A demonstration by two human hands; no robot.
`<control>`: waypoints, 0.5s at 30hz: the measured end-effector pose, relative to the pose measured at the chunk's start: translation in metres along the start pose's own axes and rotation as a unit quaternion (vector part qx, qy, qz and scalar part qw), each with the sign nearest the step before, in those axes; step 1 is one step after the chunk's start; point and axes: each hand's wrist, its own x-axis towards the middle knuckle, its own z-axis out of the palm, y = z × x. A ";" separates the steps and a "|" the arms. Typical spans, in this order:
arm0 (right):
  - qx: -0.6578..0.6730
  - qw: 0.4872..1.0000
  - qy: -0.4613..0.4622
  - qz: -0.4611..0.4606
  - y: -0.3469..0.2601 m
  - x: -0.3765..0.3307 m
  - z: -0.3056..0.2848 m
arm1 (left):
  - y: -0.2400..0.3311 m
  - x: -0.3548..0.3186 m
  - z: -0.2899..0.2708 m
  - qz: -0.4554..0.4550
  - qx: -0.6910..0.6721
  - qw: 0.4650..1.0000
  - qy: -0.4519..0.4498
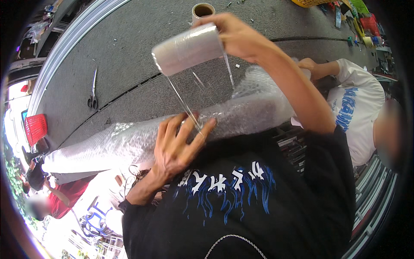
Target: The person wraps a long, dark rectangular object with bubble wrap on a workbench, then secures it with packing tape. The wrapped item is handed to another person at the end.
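1. Black shirt (280, 203) sits nearest the lens, with a chain (235, 235) at the neck.
2. Right hand (236, 38): clamped on the right end of the film roll (187, 51), which we see held up over the table (138, 26) (some fingers hidden behind it).
3. Film (179, 96) stretches from the roll down to the bundle (246, 113), its edges showing to us as bright strands.
4. Left hand (174, 146): fingers apart, resting on the bundle; one strand runs past the fingers.
5. Bundle: long, bubble-wrapped, lying crosswise in front of the shirt.
6. Beyond the right hand, we mark a second roll (197, 17) upright on the table; scissors (93, 93) lie at left, apart from the bundle.
7. We also log two people: white shirt (360, 108), hand at the bundle's right end; red top (71, 194), near its left end.
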 end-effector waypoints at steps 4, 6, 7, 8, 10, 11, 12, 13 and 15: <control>0.119 0.960 -0.099 0.233 0.066 -0.008 0.008 | 0.007 -0.009 0.003 0.019 -0.039 0.997 0.065; 0.061 0.933 -0.089 0.344 0.077 -0.024 0.006 | 0.005 -0.009 0.007 0.024 -0.060 0.995 0.076; 0.049 0.921 -0.085 0.377 0.080 -0.030 0.005 | 0.004 -0.009 0.007 0.019 -0.061 0.996 0.067; -0.050 0.922 -0.136 0.359 0.084 -0.037 0.005 | 0.005 -0.009 0.008 0.023 -0.059 0.995 0.072; -0.237 0.898 -0.226 0.294 0.098 -0.045 0.007 | 0.008 -0.007 0.006 0.011 -0.062 0.998 0.028; -0.315 0.889 -0.200 0.265 0.107 -0.049 0.007 | 0.011 -0.005 0.005 0.007 -0.063 0.998 0.009; -0.381 0.856 -0.246 0.248 0.117 -0.051 0.008 | 0.015 -0.003 0.003 0.003 -0.063 0.998 -0.011; -0.443 0.824 -0.278 0.220 0.128 -0.052 0.006 | 0.018 0.001 0.003 -0.019 -0.071 0.997 -0.019; -0.473 0.789 -0.329 0.211 0.134 -0.048 -0.001 | 0.024 0.011 0.003 -0.056 -0.089 0.994 -0.039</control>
